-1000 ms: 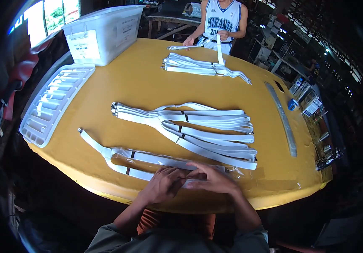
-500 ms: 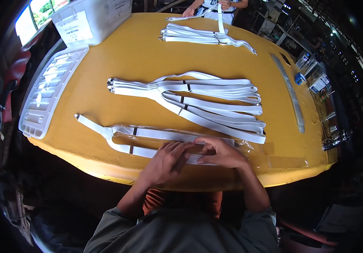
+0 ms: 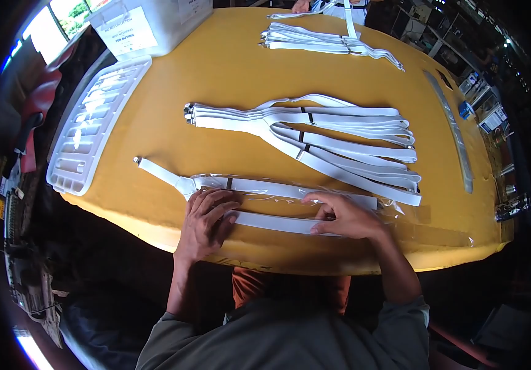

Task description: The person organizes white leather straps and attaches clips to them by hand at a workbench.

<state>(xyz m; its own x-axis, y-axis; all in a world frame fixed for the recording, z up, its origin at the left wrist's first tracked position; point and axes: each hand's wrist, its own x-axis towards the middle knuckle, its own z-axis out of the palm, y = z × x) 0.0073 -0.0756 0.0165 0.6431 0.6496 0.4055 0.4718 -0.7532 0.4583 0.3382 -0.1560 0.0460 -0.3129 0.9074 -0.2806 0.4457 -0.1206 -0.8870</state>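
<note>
A white suspender [image 3: 259, 187] lies near the front edge of the yellow table, its Y-shaped joint and clip end pointing left. Clear plastic film [image 3: 392, 208] covers part of its upper strap and reaches to the right. My left hand [image 3: 207, 221] rests on the lower strap beside the joint, fingers bent and a little apart. Over the right part of the same strap, my right hand [image 3: 347, 216] has thumb and fingers spread, touching the strap and film. Behind them lies a bundle of white suspenders [image 3: 345, 117], fanned out to the right.
A second suspender bundle [image 3: 308, 40] lies at the far side, where another person's hand [image 3: 300, 6] holds straps. At the left stand a labelled plastic bin [image 3: 154, 28] and its ribbed lid [image 3: 96, 123]. A long metal ruler [image 3: 453, 132] lies along the right side.
My left hand has moved left along the suspender towards its joint, away from my right hand. My hands are now farther apart. The camera view has shifted, so the table appears further right.
</note>
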